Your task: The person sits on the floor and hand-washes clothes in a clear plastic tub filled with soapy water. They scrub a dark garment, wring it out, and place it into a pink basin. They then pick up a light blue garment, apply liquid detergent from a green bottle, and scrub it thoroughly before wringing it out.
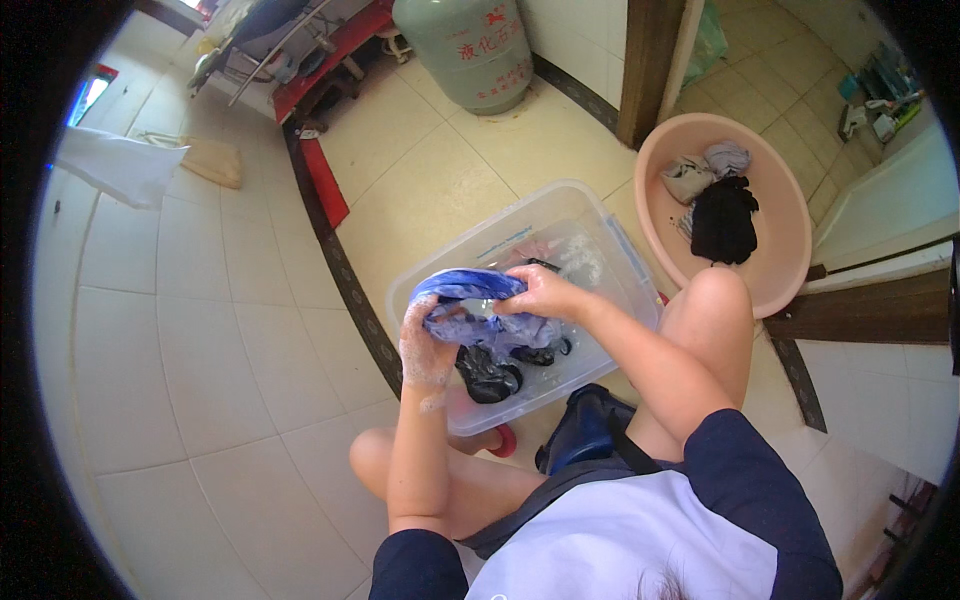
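Note:
Between both hands a wet blue cloth garment [462,286] is held up and spread into a loop above a clear plastic tub [425,268]. My left hand [425,345], covered in suds, grips its left side. My right hand [545,293] pinches its right edge. What kind of garment it is, I cannot make out. Below it in the tub lie soaked dark items, among them a black shoe-like piece [488,378]. Foam and a pinkish cloth [535,250] show at the tub's far side.
A pink basin [655,170] to the right holds black and pale clothes [725,222]. A grey-green gas cylinder [470,50] stands at the far wall. Tiled wall [200,350] rises on the left, with white cloth [120,165] hanging. A dark blue seat-like object [585,430] is between my legs.

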The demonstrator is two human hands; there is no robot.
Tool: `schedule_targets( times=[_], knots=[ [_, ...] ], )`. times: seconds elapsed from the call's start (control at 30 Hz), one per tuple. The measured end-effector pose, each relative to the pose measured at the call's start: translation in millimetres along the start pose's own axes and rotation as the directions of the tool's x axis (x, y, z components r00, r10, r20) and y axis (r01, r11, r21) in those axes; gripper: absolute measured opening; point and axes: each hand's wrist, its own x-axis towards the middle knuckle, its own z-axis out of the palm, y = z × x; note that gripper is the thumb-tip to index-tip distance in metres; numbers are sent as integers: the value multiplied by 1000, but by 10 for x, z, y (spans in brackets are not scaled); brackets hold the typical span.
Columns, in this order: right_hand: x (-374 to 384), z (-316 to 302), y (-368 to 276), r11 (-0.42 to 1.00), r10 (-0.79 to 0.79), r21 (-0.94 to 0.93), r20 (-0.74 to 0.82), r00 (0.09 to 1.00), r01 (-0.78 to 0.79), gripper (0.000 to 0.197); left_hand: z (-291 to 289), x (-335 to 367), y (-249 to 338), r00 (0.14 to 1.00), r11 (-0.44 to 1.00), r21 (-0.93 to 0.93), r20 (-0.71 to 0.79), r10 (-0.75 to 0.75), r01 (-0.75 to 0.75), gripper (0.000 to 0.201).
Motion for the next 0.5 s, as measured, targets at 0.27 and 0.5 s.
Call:
schedule_targets(
  times=[0.27, 0.5],
  knots=[
    [-57, 201, -464, 822, -23, 529, -339, 941, 211, 25, -5, 222, -429, 941, 896, -410, -204, -271, 169, 28],
    [-397, 857, -263, 367, -832, -703, 45, 554, 609, 18, -105, 254, -560, 926, 869, -320, 144, -349, 378, 28]
  ],
)
